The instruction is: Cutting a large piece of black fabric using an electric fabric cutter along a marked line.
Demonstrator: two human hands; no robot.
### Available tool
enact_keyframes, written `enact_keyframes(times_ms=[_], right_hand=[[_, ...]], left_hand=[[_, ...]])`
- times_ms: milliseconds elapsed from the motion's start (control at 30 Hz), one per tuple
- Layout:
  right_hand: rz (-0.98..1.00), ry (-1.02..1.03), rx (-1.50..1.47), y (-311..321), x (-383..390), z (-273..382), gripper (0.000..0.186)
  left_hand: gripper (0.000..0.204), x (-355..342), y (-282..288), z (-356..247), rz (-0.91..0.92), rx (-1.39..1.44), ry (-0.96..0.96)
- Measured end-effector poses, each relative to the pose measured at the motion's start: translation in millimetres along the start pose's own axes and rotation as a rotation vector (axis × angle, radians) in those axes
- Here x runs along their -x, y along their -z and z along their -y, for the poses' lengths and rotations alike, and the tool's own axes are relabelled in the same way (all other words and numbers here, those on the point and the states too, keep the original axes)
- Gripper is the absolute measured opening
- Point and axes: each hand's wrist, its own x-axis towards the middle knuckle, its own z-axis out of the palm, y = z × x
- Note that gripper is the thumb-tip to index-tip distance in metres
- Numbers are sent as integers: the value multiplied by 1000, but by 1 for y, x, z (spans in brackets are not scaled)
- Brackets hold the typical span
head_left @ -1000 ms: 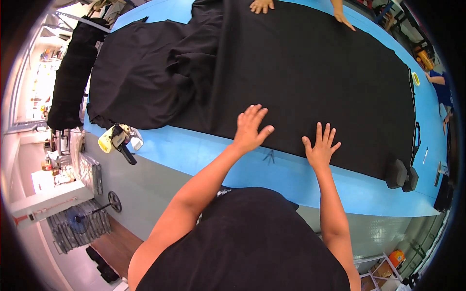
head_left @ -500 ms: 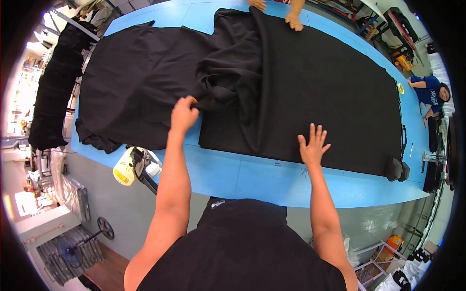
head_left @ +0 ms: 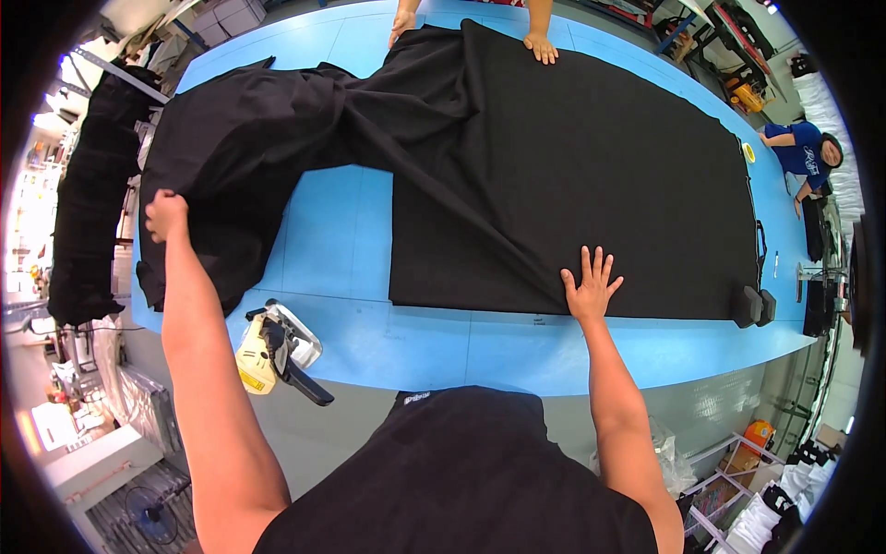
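Black fabric (head_left: 600, 157) is spread over a long blue table (head_left: 351, 277). Its right part lies flat in a neat rectangle, while the left part is gathered and twisted in folds. At the far left, my left hand (head_left: 167, 217) is closed, gripping the black fabric by its loose end. My right hand (head_left: 593, 284) rests flat on the near edge of the smooth part, fingers spread, with a diagonal fold running up to it. Across the table, another person's two hands (head_left: 541, 46) are at the far edge, one of them pressing on the fabric.
A cream-yellow and silver hand-held machine (head_left: 258, 355) with a black handle sits at the near left table edge. Black block weights (head_left: 752, 307) hold the near right corner. A yellow tape roll (head_left: 748, 153) lies at the right, near a person in a blue shirt (head_left: 803, 159).
My left hand has swept far left, pulling the loose fabric with it and uncovering blue table in the middle. My right hand has stayed nearly in place. The other person's left-side hand has shifted left.
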Motion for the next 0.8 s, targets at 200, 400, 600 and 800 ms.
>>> enact_keyframes(times_ms=[200,400,600,800], right_hand=[[-13,41,-11,0,-9,12,72],[-46,15,6,-7,-3,-4,71],[-56,34,-10,-6,-5,1,71],[-48,47,-17,-6,-8,3,71]], left_hand=[[52,103,-33,-67,232,470,-796],[96,212,-58,-154,550,300,-659],[29,189,-93,-148,332,626,-478],[25,123,-80,-47,-283,1415,179]])
